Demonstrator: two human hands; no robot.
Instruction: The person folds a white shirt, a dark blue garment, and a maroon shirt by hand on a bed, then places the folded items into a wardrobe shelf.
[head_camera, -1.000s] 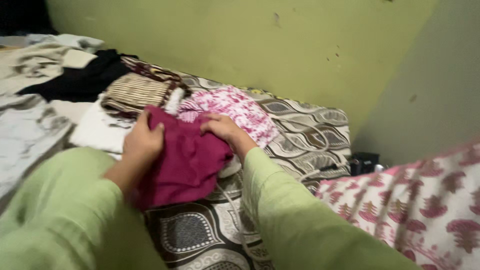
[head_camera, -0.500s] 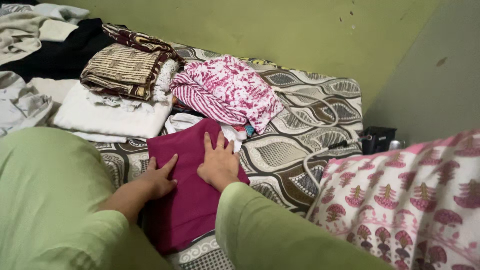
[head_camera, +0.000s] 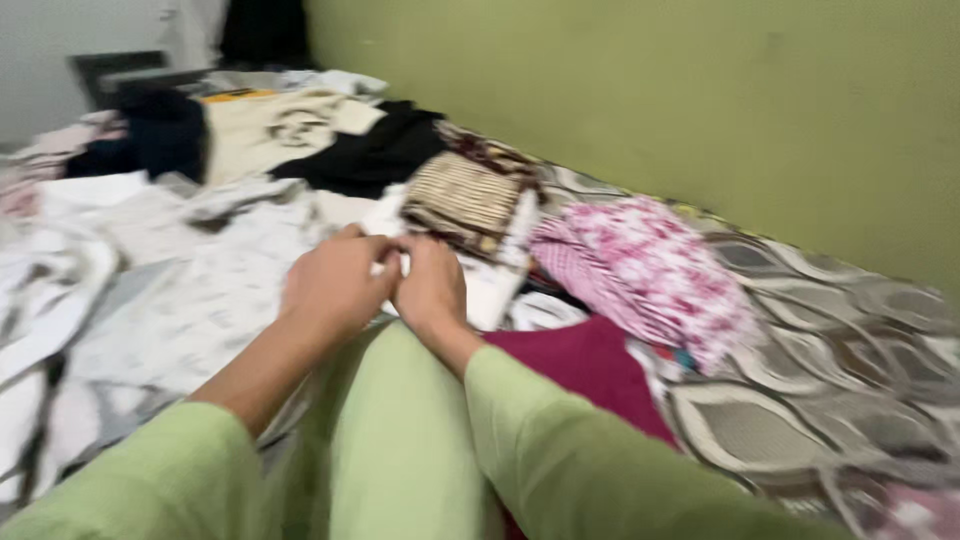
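Note:
My left hand and my right hand are side by side, fingers curled on the edge of a white cloth that lies under a folded brown striped cloth. The view is blurred, so the grip is not sharp. A folded maroon cloth lies just right of my right forearm, free of both hands. A pink and white patterned cloth sits beyond it. My knee in light green fabric rises between my two sleeves.
A crumpled white printed sheet spreads to the left. Black cloth and cream cloth lie farther back. The grey and brown patterned bedsheet shows at right, below the green wall.
Both hands left the maroon cloth, which stays flat on the bed, and moved up and left to the white cloth. The view swung to the left.

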